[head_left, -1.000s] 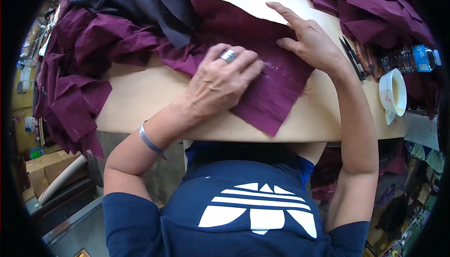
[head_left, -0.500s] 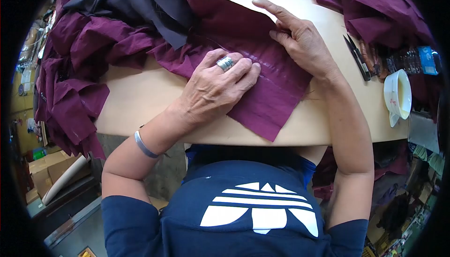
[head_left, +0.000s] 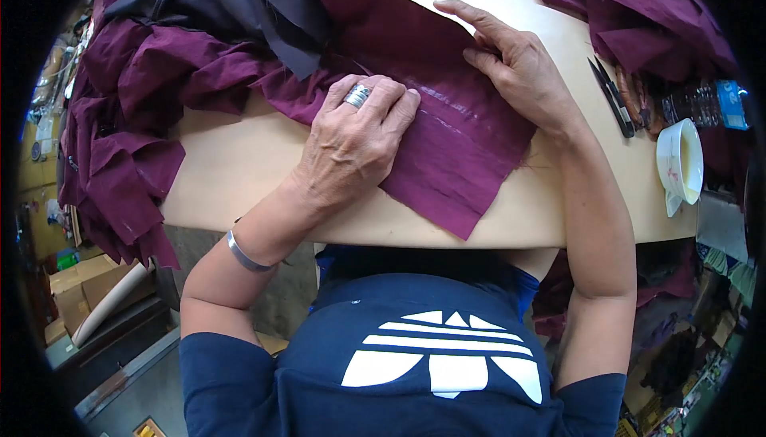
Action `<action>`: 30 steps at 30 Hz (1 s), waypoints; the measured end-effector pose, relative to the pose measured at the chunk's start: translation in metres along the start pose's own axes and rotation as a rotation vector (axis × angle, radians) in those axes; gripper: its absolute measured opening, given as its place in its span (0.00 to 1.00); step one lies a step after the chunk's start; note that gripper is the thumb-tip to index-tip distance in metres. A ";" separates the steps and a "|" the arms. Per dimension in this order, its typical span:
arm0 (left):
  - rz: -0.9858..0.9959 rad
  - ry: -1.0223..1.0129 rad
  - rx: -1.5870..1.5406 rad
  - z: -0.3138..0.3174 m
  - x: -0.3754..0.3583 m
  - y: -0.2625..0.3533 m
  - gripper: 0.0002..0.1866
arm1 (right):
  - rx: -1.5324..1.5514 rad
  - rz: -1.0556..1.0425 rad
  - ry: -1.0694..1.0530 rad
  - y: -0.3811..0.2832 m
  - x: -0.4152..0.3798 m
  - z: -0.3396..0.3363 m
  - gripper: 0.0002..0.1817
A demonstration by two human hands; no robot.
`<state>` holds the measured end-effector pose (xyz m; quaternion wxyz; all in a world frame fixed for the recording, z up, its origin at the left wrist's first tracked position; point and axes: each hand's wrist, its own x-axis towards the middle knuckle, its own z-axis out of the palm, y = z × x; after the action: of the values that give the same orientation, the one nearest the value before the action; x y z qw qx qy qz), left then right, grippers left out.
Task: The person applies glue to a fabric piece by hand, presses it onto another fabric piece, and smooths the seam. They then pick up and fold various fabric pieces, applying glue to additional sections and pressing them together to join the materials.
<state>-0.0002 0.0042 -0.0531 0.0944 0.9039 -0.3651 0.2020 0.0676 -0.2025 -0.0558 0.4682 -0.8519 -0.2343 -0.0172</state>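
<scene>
A maroon cloth piece (head_left: pixel 455 174) lies across the table front, with a whitish, wet-looking streak along its middle. On its left part rests my left hand (head_left: pixel 355 130), a ring on one finger; its fingers are curled and pressed together, and their tips are hidden, so anything in them cannot be made out. At the cloth's upper right edge is my right hand (head_left: pixel 519 70), index finger stretched out and thumb apart. Its other fingers are mostly hidden beneath, against the raised cloth edge.
Crumpled maroon cloth (head_left: pixel 175 70) and dark cloth (head_left: pixel 231 6) are heaped at the left. More maroon cloth (head_left: pixel 654 14) lies at upper right. Black tweezers (head_left: pixel 612 98), a white cup (head_left: pixel 674 166) with yellowish contents and a plastic bottle (head_left: pixel 710 104) are on the right.
My left hand has slid left over the cloth, uncovering more of the whitish streak. My right hand has shifted only slightly to the right.
</scene>
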 end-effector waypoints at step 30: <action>-0.019 -0.070 -0.118 -0.009 -0.012 0.002 0.22 | -0.074 -0.144 -0.049 -0.011 -0.002 0.011 0.36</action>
<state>-0.0119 0.0133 -0.0503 0.1366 0.9066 -0.3710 0.1472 0.0592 -0.1897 -0.0539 0.4279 -0.8498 -0.3053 -0.0388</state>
